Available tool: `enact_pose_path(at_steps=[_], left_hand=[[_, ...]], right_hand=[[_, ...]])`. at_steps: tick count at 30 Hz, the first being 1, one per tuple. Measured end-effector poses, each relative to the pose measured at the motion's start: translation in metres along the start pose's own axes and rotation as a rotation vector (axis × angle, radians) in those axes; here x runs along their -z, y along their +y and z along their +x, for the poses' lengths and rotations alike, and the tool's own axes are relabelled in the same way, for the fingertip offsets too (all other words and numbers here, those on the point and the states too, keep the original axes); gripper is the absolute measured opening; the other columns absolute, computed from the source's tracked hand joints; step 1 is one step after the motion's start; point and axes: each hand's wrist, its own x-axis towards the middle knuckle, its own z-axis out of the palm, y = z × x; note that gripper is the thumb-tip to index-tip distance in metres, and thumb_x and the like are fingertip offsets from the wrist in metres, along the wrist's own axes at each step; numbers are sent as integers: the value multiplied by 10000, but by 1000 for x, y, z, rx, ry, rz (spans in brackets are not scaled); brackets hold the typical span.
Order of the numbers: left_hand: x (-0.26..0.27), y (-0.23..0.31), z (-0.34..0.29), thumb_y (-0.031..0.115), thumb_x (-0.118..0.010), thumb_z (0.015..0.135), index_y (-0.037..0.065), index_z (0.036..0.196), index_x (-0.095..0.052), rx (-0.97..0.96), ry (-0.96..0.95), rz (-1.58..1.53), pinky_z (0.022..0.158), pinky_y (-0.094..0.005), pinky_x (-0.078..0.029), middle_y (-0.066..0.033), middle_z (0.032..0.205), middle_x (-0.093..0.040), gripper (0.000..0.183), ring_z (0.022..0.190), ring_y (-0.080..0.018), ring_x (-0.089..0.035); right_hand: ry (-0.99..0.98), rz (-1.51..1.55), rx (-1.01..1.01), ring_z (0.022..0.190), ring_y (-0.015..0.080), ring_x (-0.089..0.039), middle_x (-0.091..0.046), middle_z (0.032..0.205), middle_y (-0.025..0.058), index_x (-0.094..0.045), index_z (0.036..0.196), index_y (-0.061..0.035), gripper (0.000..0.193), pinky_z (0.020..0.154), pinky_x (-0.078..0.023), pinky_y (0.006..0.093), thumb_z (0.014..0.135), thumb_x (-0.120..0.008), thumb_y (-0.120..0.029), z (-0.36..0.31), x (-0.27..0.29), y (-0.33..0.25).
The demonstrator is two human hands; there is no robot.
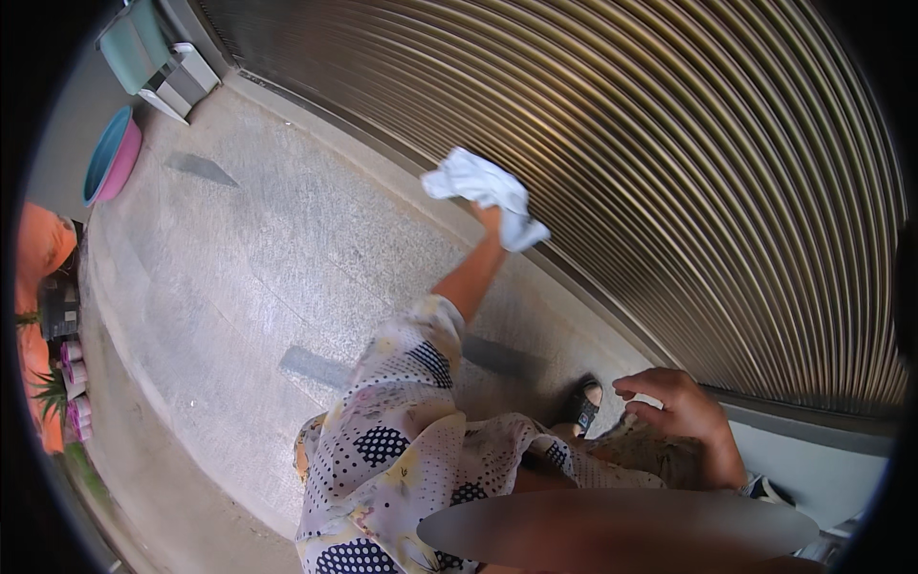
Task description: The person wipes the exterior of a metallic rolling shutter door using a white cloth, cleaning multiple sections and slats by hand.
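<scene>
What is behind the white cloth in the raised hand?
Behind the white cloth runs the ribbed metal roller shutter, near its bottom edge above the stone floor. The left hand grips it from below; the cloth covers the fingers and the shutter slats directly behind it.

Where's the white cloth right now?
The white cloth is upper centre in the head view, bunched in the left hand against the base of the ribbed metal shutter.

Shopfront pavement outdoors: ribbed metal roller shutter (669, 163), stone paving (258, 268), plastic basin (113, 155), potted plants (53, 392).
</scene>
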Motion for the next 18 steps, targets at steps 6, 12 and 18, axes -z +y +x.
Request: enact_pose_path(at_steps=[6, 12, 18], left_hand=[[-61, 151, 23, 359, -669, 694, 43, 1110, -472, -501, -64, 47, 909, -398, -359, -104, 1035, -519, 558, 1004, -240, -495], [-54, 154, 52, 332, -629, 749, 60, 1084, -486, -717, -145, 129, 862, -386, -390, -82, 1010, -532, 454, 963, -220, -515], [58, 55, 70, 305, -589, 804, 77, 1059, -500, -508, -89, 332, 816, -374, -421, -60, 986, -545, 353, 921, -200, -534]], right_hand=[[-172, -92, 240, 820, 290, -617, -624, 930, 137, -529, 1162, -39, 375, 706, -495, 382, 813, -642, -119, 39, 2, -3], [-273, -20, 566, 944, 275, -599, -612, 1077, 131, -537, 1197, -37, 393, 803, -479, 369, 838, -618, -174, 84, -1, 0], [-173, 121, 614, 936, 297, -611, -617, 1066, 161, -511, 1241, -43, 438, 819, -490, 382, 834, -615, -164, 106, -6, 32]])
